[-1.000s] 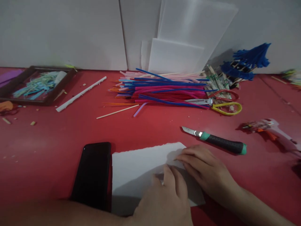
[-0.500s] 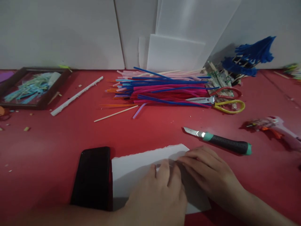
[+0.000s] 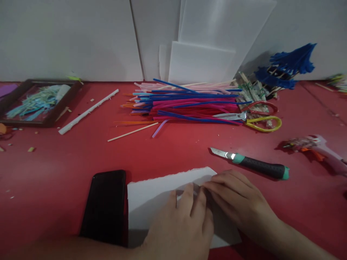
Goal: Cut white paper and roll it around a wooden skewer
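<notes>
A white sheet with one rough edge (image 3: 151,191), paper or thin board, lies in front of me. Across it reaches my left hand (image 3: 180,225), palm down, its fingers spread and their tips bent onto the surface. My right hand (image 3: 235,198) rests at the sheet's right side, fingers closed together, tips meeting the left index finger. Whatever those tips pinch is hidden. A small pale edge shows beneath the left fingers, too covered to name. The black phone (image 3: 104,206) lies just left of the sheet; beyond my right hand is a utility knife (image 3: 257,166) with its blade out.
Colourful pipe cleaners or straws (image 3: 189,103) lie piled at the back with scissors (image 3: 260,115) on them. Around are a thin wooden stick (image 3: 132,132), a white stick (image 3: 88,112), a frame (image 3: 48,122), a glue gun (image 3: 320,146) and a blue crafted piece (image 3: 294,61).
Both hands keep nearly the same place on the sheet. The left fingers have shifted slightly, covering more of the small pale piece beneath them. The whole view has moved a little.
</notes>
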Motion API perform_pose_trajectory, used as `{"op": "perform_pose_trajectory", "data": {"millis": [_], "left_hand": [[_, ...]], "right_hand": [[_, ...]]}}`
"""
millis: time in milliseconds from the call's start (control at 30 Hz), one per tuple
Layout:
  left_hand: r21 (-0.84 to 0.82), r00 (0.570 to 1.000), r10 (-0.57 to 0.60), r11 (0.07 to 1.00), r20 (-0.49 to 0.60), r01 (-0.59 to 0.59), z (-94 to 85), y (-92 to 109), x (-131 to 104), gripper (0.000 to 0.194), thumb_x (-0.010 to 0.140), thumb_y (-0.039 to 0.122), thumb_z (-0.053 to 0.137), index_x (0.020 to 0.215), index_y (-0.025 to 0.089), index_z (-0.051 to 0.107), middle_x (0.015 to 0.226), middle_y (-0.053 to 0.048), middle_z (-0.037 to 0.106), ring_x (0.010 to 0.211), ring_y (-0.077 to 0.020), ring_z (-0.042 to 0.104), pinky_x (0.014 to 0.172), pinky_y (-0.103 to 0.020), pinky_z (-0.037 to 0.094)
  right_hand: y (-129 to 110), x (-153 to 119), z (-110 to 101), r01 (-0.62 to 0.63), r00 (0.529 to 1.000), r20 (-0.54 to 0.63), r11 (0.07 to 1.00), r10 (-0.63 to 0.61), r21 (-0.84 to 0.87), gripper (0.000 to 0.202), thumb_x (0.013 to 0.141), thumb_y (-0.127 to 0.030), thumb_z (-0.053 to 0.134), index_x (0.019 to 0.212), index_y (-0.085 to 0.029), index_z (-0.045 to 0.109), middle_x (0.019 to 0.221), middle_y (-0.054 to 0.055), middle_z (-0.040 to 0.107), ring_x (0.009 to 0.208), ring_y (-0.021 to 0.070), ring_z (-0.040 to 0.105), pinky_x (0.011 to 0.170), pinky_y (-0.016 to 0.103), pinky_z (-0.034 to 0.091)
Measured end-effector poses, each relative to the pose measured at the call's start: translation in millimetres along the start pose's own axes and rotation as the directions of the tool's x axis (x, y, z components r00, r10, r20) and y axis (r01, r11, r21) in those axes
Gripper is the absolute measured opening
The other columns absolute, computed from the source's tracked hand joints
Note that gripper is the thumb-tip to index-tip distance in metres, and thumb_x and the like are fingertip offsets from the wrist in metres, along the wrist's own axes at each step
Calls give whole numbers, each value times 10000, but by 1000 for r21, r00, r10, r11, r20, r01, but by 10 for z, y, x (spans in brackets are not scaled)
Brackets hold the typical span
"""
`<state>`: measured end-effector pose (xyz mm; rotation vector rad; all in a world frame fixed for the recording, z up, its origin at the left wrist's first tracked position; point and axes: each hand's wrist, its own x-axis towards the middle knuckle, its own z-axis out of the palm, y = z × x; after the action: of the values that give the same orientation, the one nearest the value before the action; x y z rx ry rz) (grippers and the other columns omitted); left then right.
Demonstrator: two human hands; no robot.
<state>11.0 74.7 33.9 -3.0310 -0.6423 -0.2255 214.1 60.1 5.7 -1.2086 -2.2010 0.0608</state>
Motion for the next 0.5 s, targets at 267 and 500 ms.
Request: {"op": "perform_pose_trajectory", "data": {"millis": [267,500], "left_hand": [[47,998,-24,999,-57,27,-19,48,-4,426,989,207,329,1113,158,734,1217,-112,700,1078,-278,656,760,-400,525],[77,998,-20,997,61,15,-15,63,-13,372,1017,290,387,1200,170,688,1298,-121,657,1140,-267,625,803,-384,503]], "right_hand": [[9,8,25,-57,998,-8,998,57,31,194,955,-107,495,964,-203,664,835,43,687,745,171,637,677,319,546],[13,8,30,-70,998,1,996,70,49,195,961,-124,492,943,-189,676,825,43,685,730,164,635,655,307,546]]}}
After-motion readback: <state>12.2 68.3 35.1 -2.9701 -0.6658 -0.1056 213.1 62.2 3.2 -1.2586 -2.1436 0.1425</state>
